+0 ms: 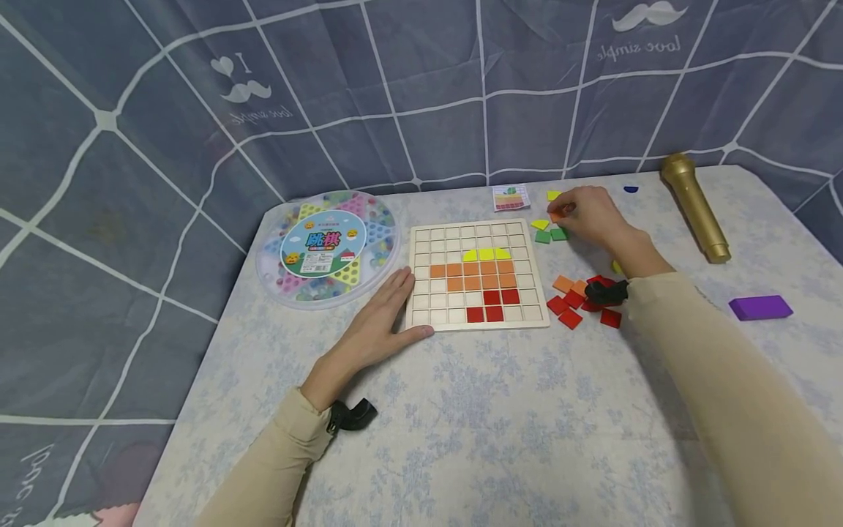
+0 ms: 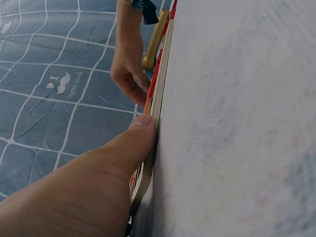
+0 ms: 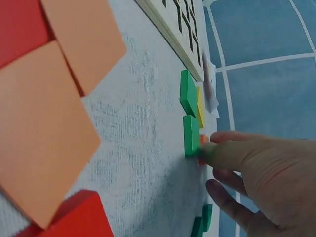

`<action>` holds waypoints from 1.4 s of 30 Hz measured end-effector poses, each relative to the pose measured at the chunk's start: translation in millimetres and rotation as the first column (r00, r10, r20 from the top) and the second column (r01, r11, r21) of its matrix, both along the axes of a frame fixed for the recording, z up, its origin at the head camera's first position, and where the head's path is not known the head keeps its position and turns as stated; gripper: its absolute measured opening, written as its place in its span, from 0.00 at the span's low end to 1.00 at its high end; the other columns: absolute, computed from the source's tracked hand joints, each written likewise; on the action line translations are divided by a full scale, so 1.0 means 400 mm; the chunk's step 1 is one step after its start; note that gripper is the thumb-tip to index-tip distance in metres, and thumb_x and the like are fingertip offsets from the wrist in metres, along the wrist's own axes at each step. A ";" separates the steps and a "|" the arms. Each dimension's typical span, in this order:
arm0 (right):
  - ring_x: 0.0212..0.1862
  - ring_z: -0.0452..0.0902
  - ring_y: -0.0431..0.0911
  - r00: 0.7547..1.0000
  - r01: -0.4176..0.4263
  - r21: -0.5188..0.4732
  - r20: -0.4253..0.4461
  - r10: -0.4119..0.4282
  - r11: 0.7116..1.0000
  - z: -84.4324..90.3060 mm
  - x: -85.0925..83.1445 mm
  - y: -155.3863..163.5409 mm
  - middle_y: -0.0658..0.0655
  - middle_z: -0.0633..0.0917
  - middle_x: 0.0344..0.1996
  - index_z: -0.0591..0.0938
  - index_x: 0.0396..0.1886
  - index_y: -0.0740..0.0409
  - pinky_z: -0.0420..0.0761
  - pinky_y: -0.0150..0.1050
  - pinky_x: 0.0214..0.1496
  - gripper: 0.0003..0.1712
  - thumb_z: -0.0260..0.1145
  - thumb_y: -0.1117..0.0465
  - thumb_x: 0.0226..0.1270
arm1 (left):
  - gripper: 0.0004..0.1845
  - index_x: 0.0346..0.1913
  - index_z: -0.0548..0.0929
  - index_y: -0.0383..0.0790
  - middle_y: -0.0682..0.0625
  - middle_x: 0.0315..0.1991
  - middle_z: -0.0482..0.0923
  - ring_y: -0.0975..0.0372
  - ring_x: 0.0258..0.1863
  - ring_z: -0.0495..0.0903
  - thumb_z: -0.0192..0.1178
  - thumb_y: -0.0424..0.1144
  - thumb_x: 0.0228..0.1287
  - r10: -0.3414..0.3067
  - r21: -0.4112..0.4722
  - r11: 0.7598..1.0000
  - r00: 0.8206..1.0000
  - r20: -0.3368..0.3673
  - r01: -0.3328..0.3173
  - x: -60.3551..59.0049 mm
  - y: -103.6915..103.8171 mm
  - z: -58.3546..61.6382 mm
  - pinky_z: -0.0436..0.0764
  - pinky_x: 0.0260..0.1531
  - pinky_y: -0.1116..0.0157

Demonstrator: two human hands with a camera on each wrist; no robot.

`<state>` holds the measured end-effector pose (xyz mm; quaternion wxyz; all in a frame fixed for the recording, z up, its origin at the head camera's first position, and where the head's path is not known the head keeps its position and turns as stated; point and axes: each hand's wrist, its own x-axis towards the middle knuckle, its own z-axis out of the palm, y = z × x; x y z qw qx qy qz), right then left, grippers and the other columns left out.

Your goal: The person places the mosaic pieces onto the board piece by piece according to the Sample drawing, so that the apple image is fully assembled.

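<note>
A wooden grid board (image 1: 428,315) lies on the table, holding yellow curved tiles, two rows of orange squares and several red squares. My left hand (image 1: 375,322) rests against its left side, fingers straight, thumb (image 2: 140,126) on the near edge. Beyond the board's right side, my right hand (image 1: 596,216) pinches an orange tile (image 1: 558,216) between thumb and fingertips, low over the table. Close to those fingertips are two green tiles (image 1: 543,236) and yellow pieces (image 1: 540,224). Under the right wrist lies a loose pile of red tiles (image 1: 569,318) and orange tiles (image 1: 563,283).
A small picture card (image 1: 511,197) lies behind the board. To the left is a round clear box of marbles (image 1: 329,289). A gold microphone-shaped object (image 1: 698,212), a purple block (image 1: 760,307) and a dark blue half-round piece (image 1: 631,189) are on the right. Patterned curtain (image 1: 448,139) hangs behind the table.
</note>
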<state>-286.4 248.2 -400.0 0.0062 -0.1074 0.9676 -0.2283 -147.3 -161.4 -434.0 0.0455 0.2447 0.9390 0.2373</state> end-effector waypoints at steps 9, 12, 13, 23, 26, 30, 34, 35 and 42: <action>0.55 0.77 0.63 0.999 0.025 -0.044 -0.029 -0.026 0.999 0.023 0.007 -0.009 0.71 0.86 0.53 0.86 0.57 0.67 0.76 0.61 0.62 0.19 0.71 0.61 0.71 | 0.55 0.85 0.50 0.37 0.46 0.88 0.43 0.53 0.87 0.41 0.65 0.63 0.71 0.001 0.004 1.000 1.000 0.008 -0.001 -0.001 -0.005 -0.001 0.53 0.83 0.48; 0.54 0.78 0.63 1.000 0.005 -0.078 -0.029 -0.007 0.997 0.040 0.011 -0.034 0.70 0.87 0.51 0.86 0.56 0.67 0.77 0.60 0.60 0.19 0.73 0.61 0.70 | 0.55 0.85 0.50 0.37 0.46 0.88 0.43 0.53 0.87 0.42 0.65 0.63 0.70 0.006 0.003 1.000 1.000 0.008 -0.006 -0.001 -0.008 -0.002 0.53 0.83 0.48; 0.54 0.78 0.63 1.000 -0.004 -0.086 -0.028 0.002 0.996 0.045 0.012 -0.046 0.70 0.87 0.51 0.87 0.55 0.67 0.77 0.59 0.60 0.19 0.73 0.62 0.69 | 0.55 0.85 0.50 0.37 0.46 0.88 0.43 0.53 0.87 0.42 0.65 0.63 0.70 0.008 0.003 1.000 1.000 0.008 -0.008 -0.001 -0.008 -0.001 0.53 0.83 0.48; 0.46 0.86 0.56 0.987 -0.146 -0.082 -0.074 0.141 0.986 0.063 0.054 -0.178 0.63 0.91 0.41 0.90 0.47 0.63 0.83 0.52 0.50 0.13 0.76 0.63 0.65 | 0.55 0.85 0.51 0.36 0.45 0.87 0.44 0.52 0.87 0.42 0.66 0.62 0.70 0.003 0.001 1.000 1.000 -0.001 -0.003 -0.002 -0.006 0.001 0.53 0.83 0.48; 0.43 0.85 0.53 0.979 -0.195 -0.079 -0.079 0.189 0.978 0.054 0.075 -0.222 0.60 0.91 0.39 0.91 0.45 0.61 0.82 0.49 0.48 0.11 0.76 0.63 0.64 | 0.55 0.85 0.52 0.35 0.44 0.87 0.45 0.52 0.87 0.43 0.67 0.62 0.70 0.000 0.002 1.000 1.000 -0.005 0.000 -0.002 -0.005 0.003 0.54 0.83 0.48; 0.43 0.85 0.52 0.960 -0.274 -0.083 -0.080 0.268 0.958 0.045 0.106 -0.280 0.58 0.92 0.37 0.91 0.42 0.60 0.83 0.49 0.49 0.08 0.76 0.64 0.65 | 0.55 0.85 0.51 0.35 0.45 0.87 0.44 0.52 0.87 0.43 0.67 0.62 0.70 0.002 0.001 1.000 1.000 0.001 -0.002 -0.002 -0.003 0.004 0.54 0.83 0.49; 0.42 0.85 0.50 0.946 -0.320 -0.101 -0.087 0.312 0.942 0.041 0.137 -0.330 0.55 0.91 0.35 0.91 0.41 0.59 0.83 0.48 0.51 0.07 0.78 0.63 0.64 | 0.54 0.85 0.51 0.36 0.46 0.87 0.44 0.53 0.87 0.42 0.66 0.63 0.70 -0.002 0.001 1.000 1.000 0.008 0.002 -0.005 -0.001 0.000 0.54 0.83 0.49; 0.41 0.85 0.50 0.943 -0.330 -0.103 -0.087 0.322 0.938 0.040 0.143 -0.341 0.55 0.91 0.35 0.91 0.41 0.58 0.83 0.47 0.51 0.07 0.78 0.63 0.64 | 0.54 0.85 0.51 0.36 0.46 0.87 0.44 0.53 0.87 0.42 0.65 0.63 0.71 -0.003 0.000 1.000 1.000 0.010 0.003 -0.005 -0.001 0.000 0.54 0.83 0.49; 0.38 0.82 0.47 0.917 -0.397 -0.123 -0.074 0.391 0.909 0.023 0.173 -0.411 0.52 0.90 0.35 0.91 0.42 0.57 0.82 0.43 0.46 0.09 0.79 0.62 0.64 | 0.54 0.85 0.51 0.37 0.46 0.88 0.43 0.54 0.87 0.42 0.63 0.64 0.72 -0.001 -0.004 1.000 1.000 0.012 0.001 -0.004 -0.006 -0.003 0.53 0.83 0.49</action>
